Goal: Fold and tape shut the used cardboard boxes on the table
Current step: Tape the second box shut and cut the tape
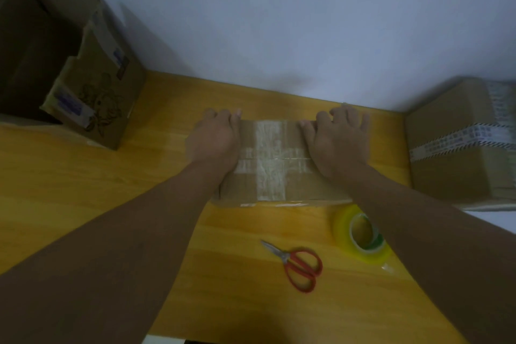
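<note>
Plainly, the head view holds three cardboard boxes. The middle box [243, 190] lies flat near the far edge of the counter [83, 190], its flaps down and a cross of clear tape [270, 159] over its top. The left box [97, 86] stands tall and open-topped at the counter's far left corner, with printed drawings and a blue label on its side. The right box [452, 148] sits closed at the right edge, banded with printed white tape. A darker cardboard mass stands behind the left box; I cannot tell whether it is a fourth box.

Two hands are on the middle box. The left hand [213, 139] covers its left end, fingers close together and curled over the far edge. The right hand [335, 142] lies on its right end, fingers spread apart and flat on the top.

One tape roll [342, 229], yellowish, rests near the right forearm, just in front of the middle box. One pair of red-handled scissors [296, 262] lies closed to its left.

The counter is yellow wood with visible grain. A plain pale wall [279, 22] rises right behind it, and the light is dim
</note>
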